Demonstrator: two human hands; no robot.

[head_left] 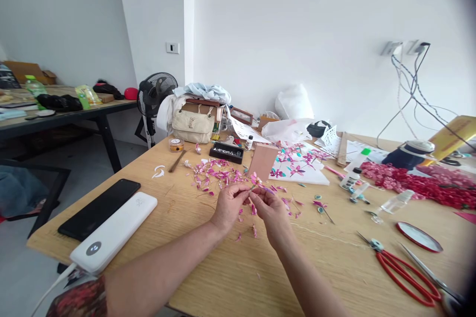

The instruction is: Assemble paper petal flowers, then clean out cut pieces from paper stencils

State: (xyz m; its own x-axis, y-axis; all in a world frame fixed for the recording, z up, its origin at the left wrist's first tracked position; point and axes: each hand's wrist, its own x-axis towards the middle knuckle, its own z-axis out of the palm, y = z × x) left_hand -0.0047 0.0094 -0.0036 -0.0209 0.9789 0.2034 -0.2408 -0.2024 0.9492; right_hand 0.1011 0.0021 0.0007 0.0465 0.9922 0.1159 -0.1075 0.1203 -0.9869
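My left hand (231, 204) and my right hand (270, 208) meet at the middle of the wooden table. Both are closed, with fingertips pinched round a small pink flower (254, 179) on a thin stem. Loose pink petals (219, 174) lie scattered just beyond my hands, and a few lie between my wrists. Behind the flower stands a light brown board (263, 159). To its right, pink and teal flowers (296, 170) rest on a white sheet (319, 177).
A black phone (100, 208) and white power bank (115, 233) lie left. Red-handled scissors (405, 275), a round red-rimmed dish (419, 237), small bottles (351, 178) and red-pink strands (405, 183) are right. At the back are a beige bag (193, 126) and a black tray (226, 152).
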